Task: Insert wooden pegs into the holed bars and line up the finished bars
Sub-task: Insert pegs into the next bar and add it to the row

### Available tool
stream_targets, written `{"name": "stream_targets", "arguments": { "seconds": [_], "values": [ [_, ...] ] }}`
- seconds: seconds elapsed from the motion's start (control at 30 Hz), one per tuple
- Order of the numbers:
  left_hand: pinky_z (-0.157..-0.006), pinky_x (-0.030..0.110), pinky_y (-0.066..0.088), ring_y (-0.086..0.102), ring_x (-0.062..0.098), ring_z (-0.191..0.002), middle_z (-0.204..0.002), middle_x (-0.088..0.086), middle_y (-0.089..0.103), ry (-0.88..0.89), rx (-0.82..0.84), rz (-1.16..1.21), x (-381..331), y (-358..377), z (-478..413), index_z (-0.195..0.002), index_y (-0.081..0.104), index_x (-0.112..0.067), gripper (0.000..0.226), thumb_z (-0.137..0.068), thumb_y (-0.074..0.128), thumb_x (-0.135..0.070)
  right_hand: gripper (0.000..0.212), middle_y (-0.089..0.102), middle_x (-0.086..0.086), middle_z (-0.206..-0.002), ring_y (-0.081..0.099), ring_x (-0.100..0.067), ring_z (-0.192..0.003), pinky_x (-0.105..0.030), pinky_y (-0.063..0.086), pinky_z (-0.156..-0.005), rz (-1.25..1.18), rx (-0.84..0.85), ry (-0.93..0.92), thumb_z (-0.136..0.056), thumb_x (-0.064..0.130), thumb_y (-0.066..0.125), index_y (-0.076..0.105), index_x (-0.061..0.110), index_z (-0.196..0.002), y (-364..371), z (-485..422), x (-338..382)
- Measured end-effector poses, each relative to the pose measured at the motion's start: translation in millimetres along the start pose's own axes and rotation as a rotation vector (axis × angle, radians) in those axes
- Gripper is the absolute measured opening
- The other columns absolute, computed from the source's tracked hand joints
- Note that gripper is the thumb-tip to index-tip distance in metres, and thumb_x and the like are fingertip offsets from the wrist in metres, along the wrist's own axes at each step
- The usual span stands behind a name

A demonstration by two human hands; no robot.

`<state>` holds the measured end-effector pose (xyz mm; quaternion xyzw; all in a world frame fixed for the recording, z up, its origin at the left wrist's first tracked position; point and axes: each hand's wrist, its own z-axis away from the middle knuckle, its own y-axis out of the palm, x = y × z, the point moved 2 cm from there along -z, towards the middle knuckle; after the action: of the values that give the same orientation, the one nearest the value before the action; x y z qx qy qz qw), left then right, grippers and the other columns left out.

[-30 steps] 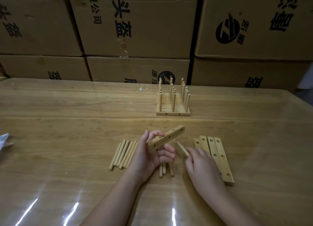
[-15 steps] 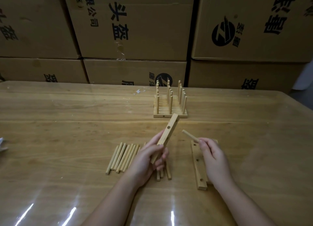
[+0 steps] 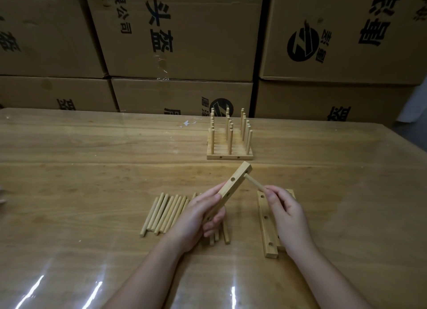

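left hand (image 3: pixel 196 216): fingers wrapped round a holed bar (image 3: pixel 231 188), tilted up just in front of the finished bars (image 3: pixel 230 157)
right hand (image 3: pixel 286 216): fingers pinching a peg (image 3: pixel 254 185); tip right at the bar's top end
loose pegs (image 3: pixel 166 212): flat on the desk (image 3: pixel 92 158), front-left of the finished bars

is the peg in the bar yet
Not seated: the peg in the right hand only touches the bar at its far end; its shaft shows.
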<state>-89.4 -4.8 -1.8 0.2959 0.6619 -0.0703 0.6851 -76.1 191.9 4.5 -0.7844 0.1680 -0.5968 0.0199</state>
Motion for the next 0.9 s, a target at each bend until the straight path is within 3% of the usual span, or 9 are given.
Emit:
{"name": "stream_targets", "arguments": {
  "seconds": [0.1, 0.3, 0.47, 0.57, 0.63, 0.73, 0.8, 0.9],
  "values": [
    [-0.036, 0.016, 0.030, 0.031, 0.005, -0.042, -0.061, 0.000, 0.042, 0.000, 0.010, -0.023, -1.5, 0.4, 1.2, -0.135, 0.053, -0.034, 0.044, -0.090, 0.051, -0.034, 0.015, 0.059, 0.016, -0.065, 0.050, 0.006, -0.057, -0.006, 0.038, -0.050, -0.009, -0.008, 0.011, -0.092, 0.034, 0.049, 0.061, 0.043, -0.091, -1.3, -0.2, -1.2],
    [-0.040, 0.016, 0.029, 0.036, 0.005, -0.045, -0.058, -0.003, 0.044, 0.016, -0.083, -0.203, -5.8, -1.3, 3.9, -0.133, 0.053, -0.035, 0.041, -0.093, 0.051, -0.039, 0.016, 0.061, 0.003, -0.077, 0.049, 0.002, -0.056, -0.011, 0.038, -0.046, 0.054, -0.001, 0.019, -0.092, 0.036, 0.048, 0.061, 0.045, -0.087, 0.7, 0.1, -5.0],
    [-0.047, 0.016, 0.035, 0.041, 0.004, -0.050, -0.056, -0.010, 0.045, 0.034, -0.164, -0.418, -6.2, 3.3, 4.2, -0.130, 0.053, -0.043, 0.043, -0.089, 0.041, -0.047, 0.019, 0.065, 0.011, -0.084, 0.057, -0.006, -0.075, -0.008, 0.041, -0.056, 0.062, -0.009, 0.000, -0.092, 0.032, 0.049, 0.060, 0.047, -0.086, 1.7, -0.3, -5.7],
    [-0.048, 0.016, 0.034, 0.038, 0.005, -0.050, -0.055, -0.007, 0.041, 0.054, -0.184, -0.449, -7.1, 5.0, 2.6, -0.131, 0.053, -0.040, 0.039, -0.094, 0.042, -0.040, 0.021, 0.067, 0.005, -0.081, 0.057, -0.012, -0.075, -0.009, 0.041, -0.055, 0.067, -0.026, -0.007, -0.093, 0.030, 0.051, 0.061, 0.046, -0.085, 1.9, 0.3, -6.4],
    [-0.048, 0.016, 0.034, 0.038, 0.004, -0.050, -0.055, -0.007, 0.040, 0.057, -0.190, -0.465, -7.0, 5.2, 1.5, -0.131, 0.053, -0.039, 0.036, -0.099, 0.040, -0.031, 0.021, 0.067, 0.012, -0.080, 0.057, -0.002, -0.071, -0.007, 0.041, -0.058, 0.079, -0.038, -0.007, -0.093, 0.028, 0.051, 0.061, 0.046, -0.086, 2.3, 0.9, -6.3],
    [-0.048, 0.016, 0.034, 0.038, 0.003, -0.050, -0.055, -0.009, 0.040, 0.046, -0.189, -0.485, -6.9, 6.7, 0.8, -0.132, 0.052, -0.039, 0.036, -0.101, 0.038, -0.026, 0.019, 0.065, 0.026, -0.079, 0.056, 0.013, -0.082, -0.002, 0.039, -0.062, 0.113, -0.053, -0.002, -0.093, 0.027, 0.050, 0.061, 0.043, -0.090, 1.6, 2.0, -6.6],
    [-0.048, 0.016, 0.033, 0.037, 0.004, -0.050, -0.054, -0.008, 0.039, 0.049, -0.184, -0.483, -7.8, 7.0, 0.9, -0.133, 0.052, -0.037, 0.037, -0.101, 0.038, -0.024, 0.018, 0.064, 0.027, -0.073, 0.056, 0.011, -0.075, -0.004, 0.039, -0.058, 0.137, -0.057, 0.006, -0.093, 0.028, 0.050, 0.063, 0.040, -0.090, 1.0, 2.7, -7.3],
    [-0.048, 0.015, 0.033, 0.037, 0.004, -0.050, -0.055, -0.009, 0.039, 0.053, -0.167, -0.504, -8.9, 7.6, 1.0, -0.132, 0.052, -0.038, 0.037, -0.102, 0.039, -0.022, 0.020, 0.056, 0.024, -0.054, 0.049, 0.002, -0.050, -0.011, 0.035, -0.045, 0.176, -0.056, 0.010, -0.094, 0.029, 0.047, 0.064, 0.034, -0.085, 0.2, 3.1, -8.1]
  ]
}}
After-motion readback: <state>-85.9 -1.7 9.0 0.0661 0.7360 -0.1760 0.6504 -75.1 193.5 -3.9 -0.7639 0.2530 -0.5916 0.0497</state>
